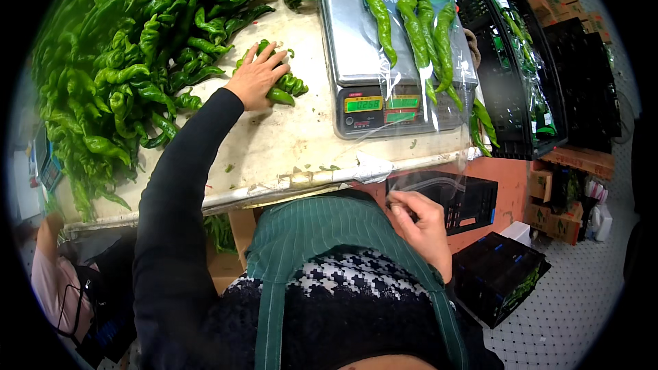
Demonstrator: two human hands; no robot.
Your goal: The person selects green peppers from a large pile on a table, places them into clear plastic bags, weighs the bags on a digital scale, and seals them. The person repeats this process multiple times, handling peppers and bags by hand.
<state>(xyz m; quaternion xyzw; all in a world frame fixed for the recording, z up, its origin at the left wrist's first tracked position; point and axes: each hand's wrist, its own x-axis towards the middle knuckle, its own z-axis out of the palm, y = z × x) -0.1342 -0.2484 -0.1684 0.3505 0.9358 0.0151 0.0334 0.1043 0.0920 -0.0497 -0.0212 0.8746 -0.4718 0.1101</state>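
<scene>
My left hand lies palm down, fingers spread, over a few twisted green peppers on the pale tabletop. Down by the table's front edge, my right hand has thumb and fingers pinched on the edge of a clear plastic bag. That bag stretches up over a digital scale. Several long green peppers lie in or under its plastic on the steel pan; the layers make it hard to tell. The scale's display is lit green.
A large heap of green peppers covers the table's left side. Black crates with bagged produce stand right of the scale; another black crate is on the floor. A person is at lower left. Cardboard boxes stand at right.
</scene>
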